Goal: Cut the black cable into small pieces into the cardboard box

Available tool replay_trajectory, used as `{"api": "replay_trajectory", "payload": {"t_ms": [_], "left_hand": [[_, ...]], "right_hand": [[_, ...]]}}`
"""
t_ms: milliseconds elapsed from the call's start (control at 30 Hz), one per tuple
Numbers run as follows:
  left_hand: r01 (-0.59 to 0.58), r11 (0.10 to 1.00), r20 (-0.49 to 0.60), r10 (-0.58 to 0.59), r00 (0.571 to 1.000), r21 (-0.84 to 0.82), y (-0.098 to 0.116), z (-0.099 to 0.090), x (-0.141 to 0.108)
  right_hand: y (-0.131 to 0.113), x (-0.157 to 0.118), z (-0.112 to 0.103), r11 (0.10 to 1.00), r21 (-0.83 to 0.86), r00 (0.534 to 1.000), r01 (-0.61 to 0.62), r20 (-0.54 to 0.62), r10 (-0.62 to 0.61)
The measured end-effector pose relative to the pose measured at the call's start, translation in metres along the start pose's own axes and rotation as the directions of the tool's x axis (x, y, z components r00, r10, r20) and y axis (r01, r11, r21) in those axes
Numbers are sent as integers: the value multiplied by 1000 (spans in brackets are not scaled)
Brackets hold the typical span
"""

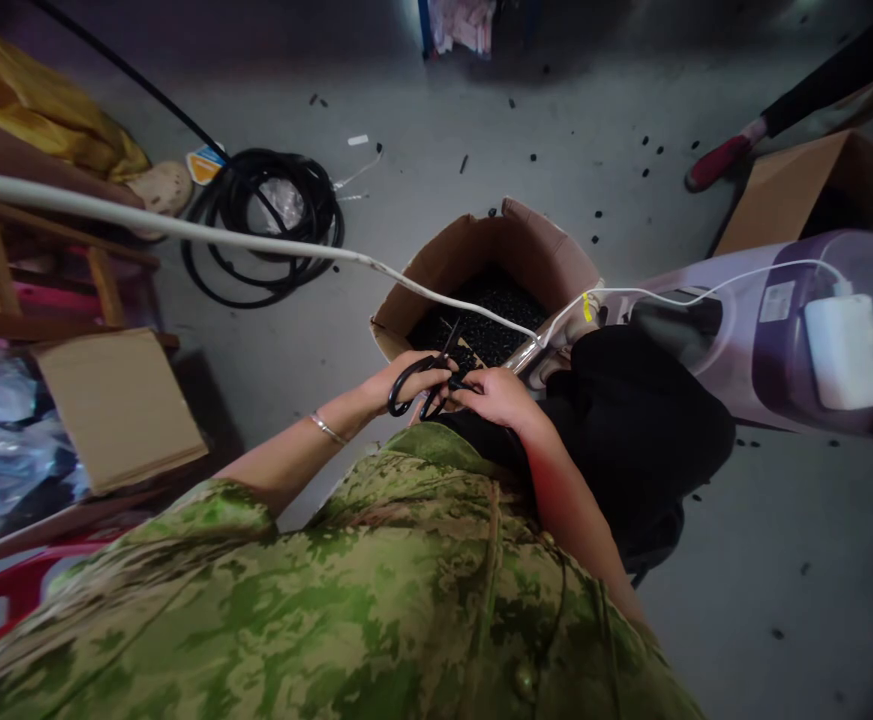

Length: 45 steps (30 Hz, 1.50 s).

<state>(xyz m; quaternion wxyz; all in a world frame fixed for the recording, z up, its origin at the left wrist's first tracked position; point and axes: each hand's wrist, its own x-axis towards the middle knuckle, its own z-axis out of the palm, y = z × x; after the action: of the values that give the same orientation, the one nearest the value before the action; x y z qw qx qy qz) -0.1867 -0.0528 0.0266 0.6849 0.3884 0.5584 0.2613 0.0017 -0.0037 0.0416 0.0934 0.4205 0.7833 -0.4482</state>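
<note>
My left hand [415, 372] is closed around black-handled scissors [403, 388], whose blades point up and away from me. Close beside it, the fingers of my right hand [502, 397] pinch a small black piece [464, 383]; its exact kind is too small to tell. Both hands are held low in front of my body, nearly touching. Just beyond them stands an open cardboard box [556, 240] with a mass of small black pieces [500, 310] inside.
A white cable [271, 243] crosses in front of me to a purple-white machine with a white adapter [847, 350]. A coiled black hose [207, 250] lies on the floor among scattered black bits. Another person's shoe [717, 163] and a carton [781, 190] are at right.
</note>
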Motion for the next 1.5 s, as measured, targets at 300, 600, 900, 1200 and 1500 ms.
{"api": "replay_trajectory", "payload": {"t_ms": [300, 600, 900, 1200, 1500], "left_hand": [[65, 998, -16, -65, 998, -9, 10, 3, 0], [115, 993, -55, -115, 992, -5, 4, 8, 4], [133, 991, -175, -134, 975, -22, 3, 8, 7], [150, 988, -191, -142, 971, 27, 9, 6, 8], [44, 962, -87, -21, 996, 271, 9, 5, 2]], "right_hand": [[-5, -3, -4, 999, -38, 1000, 7, 5, -7], [-6, -1, -2, 997, -75, 1000, 0, 20, 1], [-8, -2, -4, 997, -79, 1000, -13, 26, 16], [-17, -9, -14, 995, -62, 996, -74, 45, 77], [1, -10, -20, 949, 3, 927, -316, -210, 310]]}}
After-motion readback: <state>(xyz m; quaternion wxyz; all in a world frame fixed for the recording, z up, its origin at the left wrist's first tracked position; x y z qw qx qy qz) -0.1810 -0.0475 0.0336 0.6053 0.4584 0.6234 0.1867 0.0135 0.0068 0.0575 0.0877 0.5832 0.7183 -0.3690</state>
